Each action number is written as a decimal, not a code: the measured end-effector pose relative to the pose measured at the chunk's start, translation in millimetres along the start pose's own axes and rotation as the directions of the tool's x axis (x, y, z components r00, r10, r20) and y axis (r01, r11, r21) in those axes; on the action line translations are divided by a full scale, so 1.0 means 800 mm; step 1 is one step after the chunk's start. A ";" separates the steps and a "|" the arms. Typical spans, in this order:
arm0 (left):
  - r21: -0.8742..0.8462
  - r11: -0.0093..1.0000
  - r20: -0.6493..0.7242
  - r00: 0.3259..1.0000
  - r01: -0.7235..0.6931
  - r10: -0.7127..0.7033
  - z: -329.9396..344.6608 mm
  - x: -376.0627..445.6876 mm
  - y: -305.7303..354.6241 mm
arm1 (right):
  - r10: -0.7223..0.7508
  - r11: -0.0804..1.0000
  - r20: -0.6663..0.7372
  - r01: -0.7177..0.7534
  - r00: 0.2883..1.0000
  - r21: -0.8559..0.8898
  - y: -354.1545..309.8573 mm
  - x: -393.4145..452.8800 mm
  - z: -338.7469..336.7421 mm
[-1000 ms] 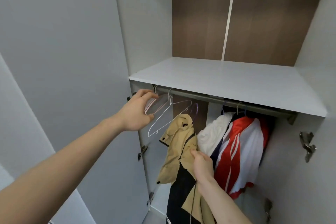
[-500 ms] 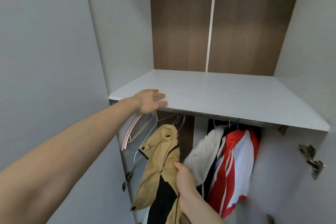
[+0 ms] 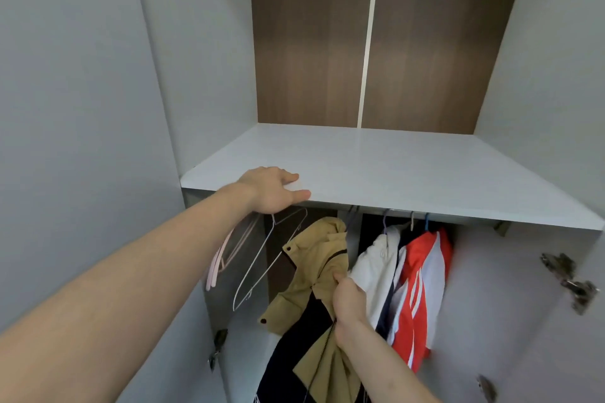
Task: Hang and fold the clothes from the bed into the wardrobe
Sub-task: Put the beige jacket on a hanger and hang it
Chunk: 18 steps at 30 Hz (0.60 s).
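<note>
A tan and black jacket (image 3: 314,258) hangs under the wardrobe shelf (image 3: 409,173), its top near the hidden rail. My right hand (image 3: 348,304) grips a bunch of its tan fabric at mid height. My left hand (image 3: 273,188) lies on the shelf's front left edge, fingers stretched out towards the right. Just below it hang an empty white wire hanger (image 3: 262,258) and pink hangers (image 3: 222,255). To the right hang a white garment (image 3: 376,262) and a red and white jacket (image 3: 422,288).
The open left wardrobe door (image 3: 82,141) stands close beside my left arm. Metal hinges (image 3: 569,281) stick out on the right wall. The brown back panel (image 3: 311,42) rises behind the shelf. The shelf hides the hanging rail.
My view has tilted up, hiding the rail behind the shelf. My left hand has moved from the hangers at the rail to the shelf's edge. My right hand keeps its grip on the jacket.
</note>
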<state>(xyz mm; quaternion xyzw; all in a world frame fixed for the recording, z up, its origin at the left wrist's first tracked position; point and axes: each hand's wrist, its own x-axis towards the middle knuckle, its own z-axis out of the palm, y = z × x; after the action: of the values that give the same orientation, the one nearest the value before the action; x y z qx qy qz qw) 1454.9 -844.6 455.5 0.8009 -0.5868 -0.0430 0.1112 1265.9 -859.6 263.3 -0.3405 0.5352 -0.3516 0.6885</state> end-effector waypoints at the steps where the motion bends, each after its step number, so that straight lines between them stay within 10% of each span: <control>1: 0.001 1.000 0.004 1.000 0.000 0.000 -0.001 0.000 0.000 | -0.011 1.000 -0.014 0.011 1.000 0.004 -0.006 0.004 0.004; 11: 0.064 0.998 0.031 0.999 -0.021 0.019 -0.008 0.004 0.002 | -0.093 0.996 -0.110 0.093 0.990 -0.007 -0.060 0.054 0.018; 18: 0.086 0.996 0.036 0.999 -0.035 0.032 -0.013 0.008 0.002 | -0.137 0.942 -0.129 0.089 0.982 -0.323 -0.060 0.104 0.001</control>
<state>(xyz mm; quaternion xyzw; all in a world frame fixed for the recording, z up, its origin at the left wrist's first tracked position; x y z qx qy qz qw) 1457.3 -849.6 466.5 0.7941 -0.6033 -0.0296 0.0667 1275.7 -955.5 262.8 -0.4492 0.6140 -0.3249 0.5618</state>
